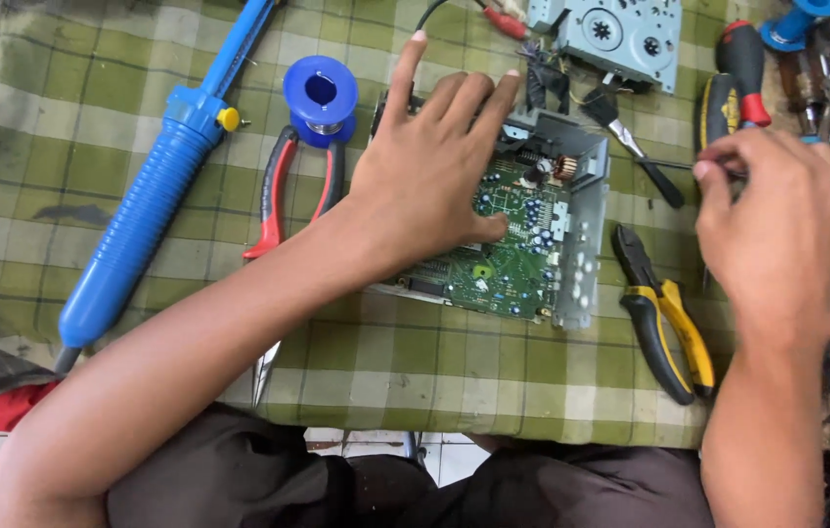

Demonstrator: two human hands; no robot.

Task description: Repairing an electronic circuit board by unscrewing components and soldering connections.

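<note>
My left hand [434, 166] lies flat with fingers spread on a green circuit board [508, 259] set in a grey metal chassis [586, 244] at the table's middle. My right hand [786, 225] hovers to the right, its fingertips pinched on a thin dark tool shaft [674, 164] that points left toward the chassis. Most of that tool is hidden behind the hand.
On the green checked cloth [63, 127] lie a blue desoldering pump [156, 196], a blue solder spool [321, 96], red-handled pliers [278, 191], yellow-black pliers [664, 328], screwdrivers [738, 73] and a grey drive mechanism [620, 34]. Tangled wires crowd the right edge.
</note>
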